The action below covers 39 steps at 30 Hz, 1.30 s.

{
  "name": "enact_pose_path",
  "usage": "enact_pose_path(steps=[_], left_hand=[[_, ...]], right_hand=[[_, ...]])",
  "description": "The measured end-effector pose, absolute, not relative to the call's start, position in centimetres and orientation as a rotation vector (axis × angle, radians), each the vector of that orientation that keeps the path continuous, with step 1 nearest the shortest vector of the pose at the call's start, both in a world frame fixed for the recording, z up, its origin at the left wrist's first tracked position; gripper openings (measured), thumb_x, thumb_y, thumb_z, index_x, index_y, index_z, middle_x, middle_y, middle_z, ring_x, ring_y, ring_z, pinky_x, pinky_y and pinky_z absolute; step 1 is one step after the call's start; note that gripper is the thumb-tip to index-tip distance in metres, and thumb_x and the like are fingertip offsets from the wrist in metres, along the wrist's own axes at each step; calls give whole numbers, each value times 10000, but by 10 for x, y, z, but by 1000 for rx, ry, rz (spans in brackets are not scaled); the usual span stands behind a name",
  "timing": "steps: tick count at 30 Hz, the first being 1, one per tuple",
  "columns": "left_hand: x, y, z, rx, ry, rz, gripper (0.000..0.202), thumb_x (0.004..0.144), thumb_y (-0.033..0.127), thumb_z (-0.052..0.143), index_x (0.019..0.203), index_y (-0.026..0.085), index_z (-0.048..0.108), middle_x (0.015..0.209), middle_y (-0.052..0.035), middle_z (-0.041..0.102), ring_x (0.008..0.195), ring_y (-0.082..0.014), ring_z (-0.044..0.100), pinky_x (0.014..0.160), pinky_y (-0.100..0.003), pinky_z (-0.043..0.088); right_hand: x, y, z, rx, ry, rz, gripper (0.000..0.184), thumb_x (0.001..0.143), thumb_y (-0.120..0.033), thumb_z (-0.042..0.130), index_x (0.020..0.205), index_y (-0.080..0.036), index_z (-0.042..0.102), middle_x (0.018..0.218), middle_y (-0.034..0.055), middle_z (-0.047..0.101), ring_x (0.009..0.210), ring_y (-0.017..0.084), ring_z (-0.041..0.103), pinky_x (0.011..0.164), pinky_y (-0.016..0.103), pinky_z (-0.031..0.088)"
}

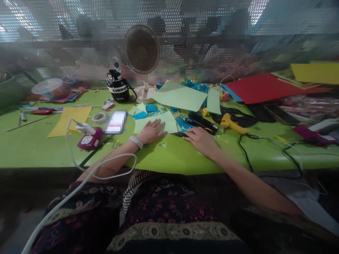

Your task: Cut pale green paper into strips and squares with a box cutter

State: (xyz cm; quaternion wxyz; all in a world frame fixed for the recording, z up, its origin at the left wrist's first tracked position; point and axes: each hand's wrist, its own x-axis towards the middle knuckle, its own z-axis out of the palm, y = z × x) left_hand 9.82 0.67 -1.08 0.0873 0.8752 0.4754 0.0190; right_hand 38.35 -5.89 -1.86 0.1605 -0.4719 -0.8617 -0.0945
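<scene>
Fingers of the left hand [158,129] are spread open and laid flat on a pale green paper sheet [171,122], with nothing gripped. That sheet is placed near the middle of the counter [169,157], a little back from its front edge. Fingers of the right hand [188,138] are slightly curved over a dark narrow tool [180,134], possibly scissors; whether it is gripped cannot be told. A black marker-like stick [202,122] is lying just beyond the right hand, among blue paper scraps [184,124]. A larger pale green sheet [178,96] and a narrow green strip [214,101] are placed further back. A yellow hot glue gun [230,123] is lying to the right, its black cord [245,151] trailing toward the front edge. To the left are a blurred phone [116,122], a roll of tape [99,118], a yellow card sheet [70,121] and a pink power socket [90,138]. A red card sheet [265,88] is spread at the back right corner, with a desk fan [141,49] and a black flask [118,85] along the back edge.
</scene>
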Motion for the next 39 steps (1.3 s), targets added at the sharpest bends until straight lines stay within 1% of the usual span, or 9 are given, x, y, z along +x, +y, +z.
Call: enact_pose_path(steps=[7, 12, 15, 18, 20, 23, 27, 32, 39], left_hand=[[103, 5, -10, 2582, 1451, 41, 726, 1062, 612, 290, 1648, 184, 299, 1735, -133, 197, 1616, -306, 158, 1305, -527, 148], [122, -1, -4, 2619, 1509, 54, 696, 1025, 655, 399, 1569, 223, 446, 1744, -115, 188, 1619, -353, 106, 1302, -559, 132], [112, 2, 0, 2621, 1436, 59, 643, 1052, 614, 348, 1583, 258, 423, 1747, -89, 187, 1621, -318, 122, 1301, -545, 153], [80, 13, 0, 2691, 1237, 82, 570, 1090, 425, 271, 1629, 256, 352, 1750, -53, 165, 1627, -249, 102, 1312, -479, 122], [55, 22, -4, 2693, 1067, 78, 559, 1092, 366, 245, 1639, 290, 334, 1746, -11, 174, 1622, -205, 124, 1310, -418, 144], [31, 32, -15, 2682, 927, 54, 560, 1102, 374, 224, 1644, 281, 326, 1731, -17, 227, 1616, -205, 160, 1310, -416, 120], [28, 36, -24, 2688, 903, 66, 562, 1106, 387, 209, 1644, 272, 325, 1732, -19, 230, 1615, -196, 169, 1310, -400, 81], [32, 34, -21, 2686, 892, 74, 561, 1109, 377, 202, 1639, 254, 337, 1730, -31, 239, 1611, -191, 190, 1305, -387, 95], [31, 36, -25, 2712, 868, 84, 541, 1117, 345, 213, 1640, 276, 331, 1726, -19, 256, 1609, -184, 196, 1302, -382, 112]], right_hand=[[386, -59, -17, -1354, -2454, -284, 300, 1033, -314, 559, 1208, -173, 757, 1106, 140, 715, 1029, 280, 621, 887, 403, 525], [395, -50, -14, -1362, -2475, -344, 295, 1031, -312, 566, 1208, -178, 760, 1109, 143, 717, 1004, 279, 627, 841, 398, 521], [401, -48, -17, -1341, -2488, -316, 292, 1033, -314, 565, 1205, -183, 761, 1085, 135, 723, 989, 274, 636, 852, 405, 528], [403, -47, -20, -1326, -2485, -301, 292, 1028, -308, 573, 1202, -165, 759, 1077, 139, 726, 984, 277, 640, 849, 409, 534], [402, -47, -21, -1319, -2479, -299, 293, 1027, -307, 573, 1198, -159, 759, 1080, 139, 726, 985, 279, 637, 849, 409, 536], [398, -47, -20, -1311, -2469, -301, 303, 1039, -320, 546, 1195, -177, 762, 1084, 132, 724, 973, 274, 629, 856, 408, 533], [388, -46, -18, -1292, -2495, -269, 296, 1028, -321, 562, 1203, -194, 765, 1099, 138, 716, 986, 284, 620, 842, 409, 529], [378, -41, -17, -1284, -2543, -259, 296, 1008, -287, 597, 1219, -153, 754, 1094, 151, 713, 992, 294, 613, 854, 415, 522], [392, -51, -15, -1267, -2486, -201, 271, 1021, -320, 574, 1175, -213, 769, 1085, 130, 700, 989, 278, 628, 853, 403, 530]])
